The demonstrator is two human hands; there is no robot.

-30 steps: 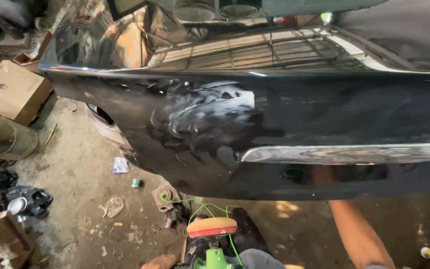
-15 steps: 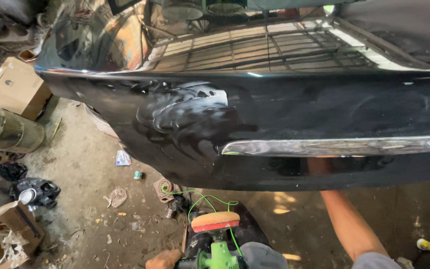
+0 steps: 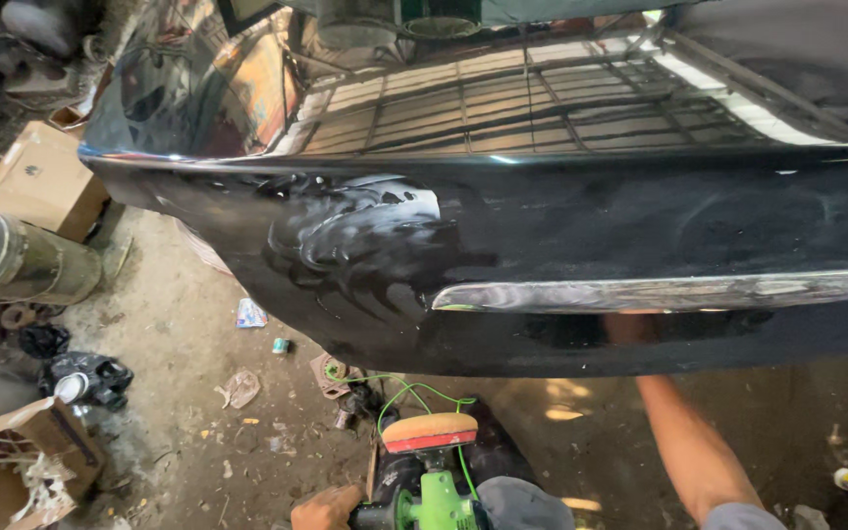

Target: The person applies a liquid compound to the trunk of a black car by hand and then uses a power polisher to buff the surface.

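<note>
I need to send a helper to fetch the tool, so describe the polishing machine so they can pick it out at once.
Start at the glossy black car panel filling the upper view, then drop to the dirt floor below its lower edge. At the bottom centre stands the polishing machine, the left hand on its side grip. It alone has a bright green body, orange foam pad and thin green cord.

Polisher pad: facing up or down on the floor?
Up: the orange pad sits atop the green polisher, left hand at its handle.

Left hand [image 3: 326, 508] and green polisher [image 3: 434, 496] now further into view.
</note>
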